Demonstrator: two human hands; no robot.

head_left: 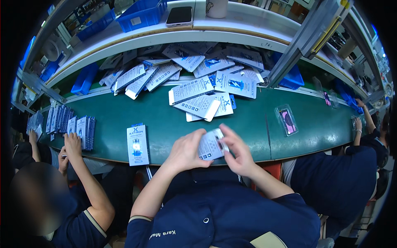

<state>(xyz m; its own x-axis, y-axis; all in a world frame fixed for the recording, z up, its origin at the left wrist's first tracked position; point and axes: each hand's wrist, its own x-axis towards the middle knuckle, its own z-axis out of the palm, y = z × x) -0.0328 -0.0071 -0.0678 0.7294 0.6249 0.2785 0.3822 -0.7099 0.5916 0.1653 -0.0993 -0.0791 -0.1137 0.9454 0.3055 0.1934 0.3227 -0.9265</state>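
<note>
A small white cardboard box with grey and blue print is between my hands, above the table's near edge. My left hand is closed round its left side, the thumb along the lower edge. At the box's right end, where a dark opening shows, my right hand grips with thumb and fingers; its upper fingers are blurred. What lies inside the box cannot be made out. To the left, a similar white and blue box lies flat by the table edge.
Several loose boxes are heaped across the green table, under a white shelf. A clear blister pack with a pink and black insert lies right. At left, a co-worker's hand touches a row of upright boxes.
</note>
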